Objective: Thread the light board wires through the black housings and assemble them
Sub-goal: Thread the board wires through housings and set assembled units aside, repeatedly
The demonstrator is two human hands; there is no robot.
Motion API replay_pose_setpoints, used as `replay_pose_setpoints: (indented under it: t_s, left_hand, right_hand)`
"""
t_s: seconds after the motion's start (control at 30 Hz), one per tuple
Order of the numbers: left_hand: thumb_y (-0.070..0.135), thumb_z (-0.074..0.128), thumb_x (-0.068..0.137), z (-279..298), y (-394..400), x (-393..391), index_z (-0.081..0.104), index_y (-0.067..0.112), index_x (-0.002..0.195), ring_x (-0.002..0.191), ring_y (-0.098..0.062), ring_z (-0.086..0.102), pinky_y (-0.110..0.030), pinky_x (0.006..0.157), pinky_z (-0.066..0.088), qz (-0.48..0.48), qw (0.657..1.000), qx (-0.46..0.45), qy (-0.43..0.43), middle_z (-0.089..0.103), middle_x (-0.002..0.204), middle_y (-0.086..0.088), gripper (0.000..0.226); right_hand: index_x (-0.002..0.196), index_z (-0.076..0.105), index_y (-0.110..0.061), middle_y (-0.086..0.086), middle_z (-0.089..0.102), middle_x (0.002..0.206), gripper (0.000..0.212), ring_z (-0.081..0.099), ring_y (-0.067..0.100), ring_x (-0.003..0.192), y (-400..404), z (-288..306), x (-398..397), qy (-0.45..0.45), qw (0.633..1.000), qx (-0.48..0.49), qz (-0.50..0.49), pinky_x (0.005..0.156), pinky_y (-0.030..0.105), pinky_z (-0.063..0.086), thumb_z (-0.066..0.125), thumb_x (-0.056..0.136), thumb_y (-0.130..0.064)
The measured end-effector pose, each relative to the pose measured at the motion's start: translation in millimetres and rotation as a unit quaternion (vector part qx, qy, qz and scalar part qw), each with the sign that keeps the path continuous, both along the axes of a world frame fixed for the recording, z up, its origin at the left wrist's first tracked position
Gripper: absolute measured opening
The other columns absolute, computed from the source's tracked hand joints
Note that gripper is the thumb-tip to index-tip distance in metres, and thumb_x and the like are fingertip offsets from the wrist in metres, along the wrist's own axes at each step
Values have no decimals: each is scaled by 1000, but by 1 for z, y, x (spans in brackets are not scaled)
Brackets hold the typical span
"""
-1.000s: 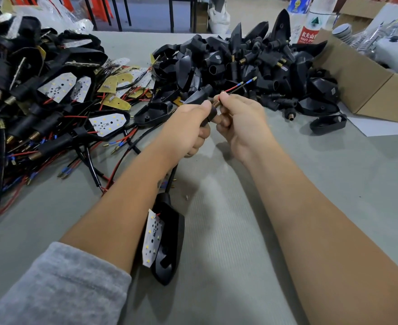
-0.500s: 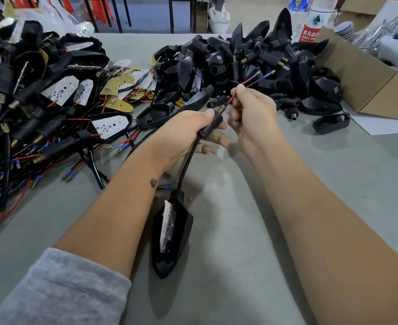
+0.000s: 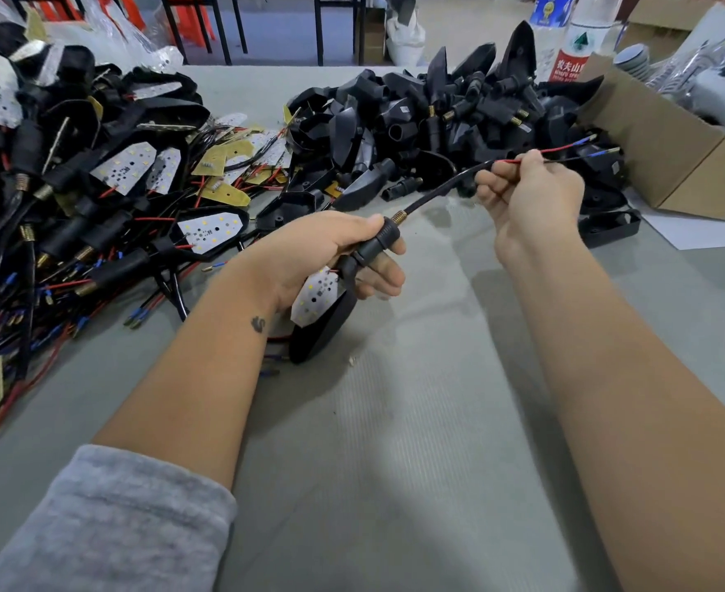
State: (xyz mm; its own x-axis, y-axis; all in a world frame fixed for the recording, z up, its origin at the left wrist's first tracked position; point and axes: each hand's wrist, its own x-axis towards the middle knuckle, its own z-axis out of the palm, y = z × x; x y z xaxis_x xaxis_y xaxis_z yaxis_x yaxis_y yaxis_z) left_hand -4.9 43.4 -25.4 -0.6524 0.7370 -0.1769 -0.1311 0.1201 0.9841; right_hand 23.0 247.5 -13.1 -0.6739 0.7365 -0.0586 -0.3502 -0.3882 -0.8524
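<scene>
Grey ribbed mat [image 3: 394, 442]; housing pile [image 3: 437, 113] beyond fingers. Left hand [image 3: 326, 254] grips stem [image 3: 369, 249]; right hand [image 3: 531, 198] pinches wires [image 3: 565, 153].

Even, cool overhead light; soft arm shadows fall on the grey counter [image 3: 437, 420]; edges bow outward; slight motion blur.

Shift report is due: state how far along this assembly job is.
Done: a large heap of wired units sits at the left. In hand: the left hand grips a black housing's stem while the right hand pinches the wires coming out of it. Left: a pile of empty housings and loose light boards.
</scene>
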Motion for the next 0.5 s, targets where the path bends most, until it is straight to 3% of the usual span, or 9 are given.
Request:
replay_pose_setpoints:
  t_s: [0.13,0.2,0.3,0.4,0.43,0.47,0.5]
  left_hand:
    - [34,37,105,-1,5,2,64,6,100,50,-23,59,-26,52,49,40,998,-31,21,60,59,-9,39]
    - [36,38,104,-1,8,2,62,10,108,46,-23,56,-28,50,50,82,995,-36,40,60,58,-10,36]
    - [45,26,105,-2,11,1,60,31,101,44,-25,57,-25,48,49,139,988,0,62,65,58,-13,37]
    - [57,7,102,-6,12,0,74,46,66,48,-23,59,-27,50,51,163,984,24,74,69,63,-6,77]
    - [60,5,100,-9,12,-2,75,48,70,51,-20,62,-28,53,53,176,981,26,74,70,65,-2,78]
    - [63,5,99,-11,12,-5,77,43,94,61,-19,68,-31,62,56,194,978,19,77,73,72,1,75]
    - [67,7,96,-13,13,-7,61,36,129,84,-21,72,-36,79,57,212,974,6,81,76,92,2,71]
  right_hand:
    - [90,52,-2,7,58,62,21,60,15,47,-6,-1,1,36,996,-78,-3,47,23,51,40,104,-10]
    - [87,54,-6,4,54,60,19,53,14,46,-16,-6,2,-14,995,-86,50,44,22,47,47,103,-15]
    - [85,55,-8,-3,48,48,25,44,11,40,-39,-13,7,-131,967,18,217,39,17,37,52,100,-29]
    - [83,58,-8,1,47,50,27,43,14,41,-57,-14,8,-160,922,150,320,39,18,33,59,95,-32]
    - [77,57,-9,3,46,51,27,41,16,44,-62,-14,9,-153,910,181,339,40,19,31,61,94,-29]
    - [72,56,-11,5,45,52,26,39,16,46,-66,-15,9,-145,901,204,355,41,20,29,63,93,-25]
    - [70,56,-12,5,45,52,24,37,15,47,-68,-16,10,-140,893,219,366,43,22,26,64,92,-20]
